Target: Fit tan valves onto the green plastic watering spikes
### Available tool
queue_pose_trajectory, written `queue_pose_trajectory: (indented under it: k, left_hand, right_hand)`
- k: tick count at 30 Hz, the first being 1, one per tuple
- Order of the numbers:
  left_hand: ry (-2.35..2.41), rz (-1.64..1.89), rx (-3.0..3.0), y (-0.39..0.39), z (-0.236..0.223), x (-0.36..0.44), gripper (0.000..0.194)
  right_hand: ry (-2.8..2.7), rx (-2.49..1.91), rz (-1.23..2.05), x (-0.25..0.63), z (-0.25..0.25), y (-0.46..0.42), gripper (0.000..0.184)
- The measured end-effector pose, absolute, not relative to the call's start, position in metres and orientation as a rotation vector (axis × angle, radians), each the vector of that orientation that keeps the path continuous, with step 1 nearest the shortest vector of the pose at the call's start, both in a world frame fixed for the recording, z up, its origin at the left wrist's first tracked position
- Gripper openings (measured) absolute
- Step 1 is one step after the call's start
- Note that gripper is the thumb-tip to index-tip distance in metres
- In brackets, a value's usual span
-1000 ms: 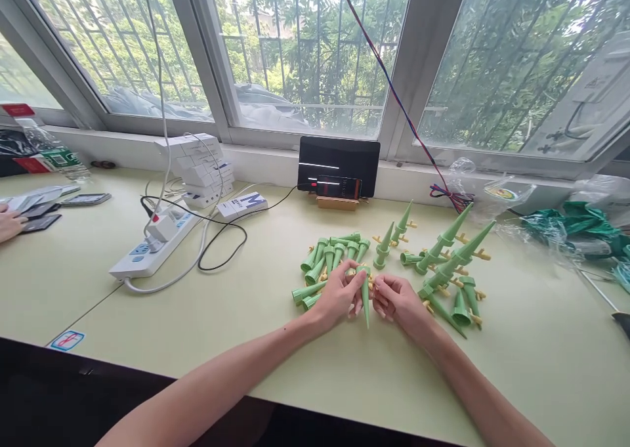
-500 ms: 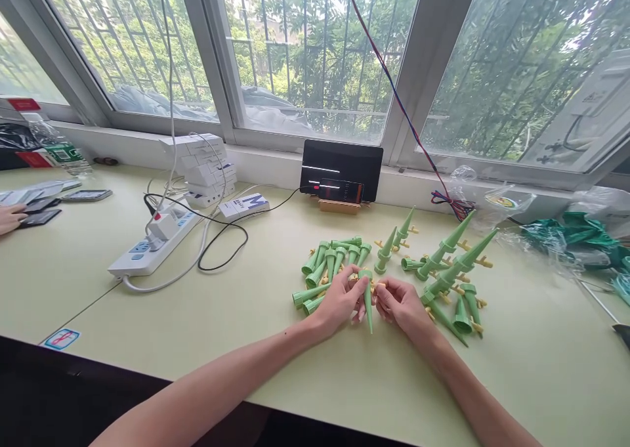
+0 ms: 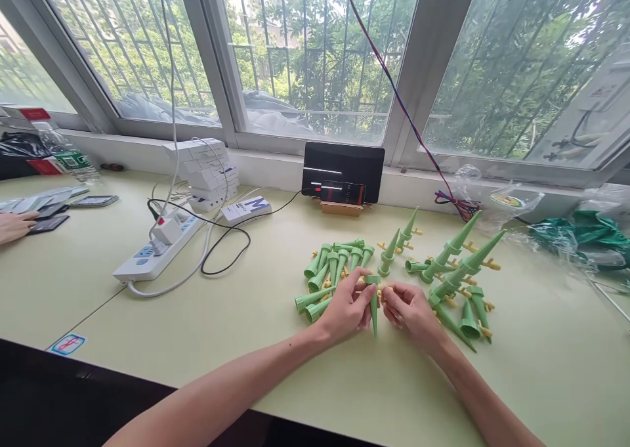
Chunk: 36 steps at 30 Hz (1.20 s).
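My left hand grips a green cone-shaped spike near its wide top, point down toward me. My right hand is pinched close against the same spike's top, where small yellow pieces show; what its fingers hold is hidden. Both hands rest on the pale green table. Behind my left hand lies a pile of loose green spikes. To the right of my right hand lie stacked green spikes with yellow parts.
A white power strip with cables and white boxes lie at left. A black device with a phone on a wooden stand stands by the window. Plastic bags sit at right. Another person's hand rests far left.
Both hands stay together on the same spike and have shifted only slightly; the view has moved a little, and the spike stays pointed toward me.
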<state>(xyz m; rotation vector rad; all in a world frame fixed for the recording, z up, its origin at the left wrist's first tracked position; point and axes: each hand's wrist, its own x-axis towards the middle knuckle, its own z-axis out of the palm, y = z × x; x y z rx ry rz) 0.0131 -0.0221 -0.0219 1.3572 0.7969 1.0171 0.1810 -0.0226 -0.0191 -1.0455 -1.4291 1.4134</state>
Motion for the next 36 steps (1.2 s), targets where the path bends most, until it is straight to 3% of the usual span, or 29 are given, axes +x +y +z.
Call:
queue_pose_trajectory:
  k: [16, 36]
  left_hand:
    - [0.846, 1.060, 1.551, -0.028, -0.023, 0.012, 0.030]
    - [0.789, 0.934, 1.057, -0.021, -0.018, 0.015, 0.047]
  right_hand:
    - [-1.391, -1.011, 1.496, 0.182, -0.029, -0.018, 0.055]
    - [-1.505, -1.041, 1.264, 0.177, -0.031, -0.019, 0.052]
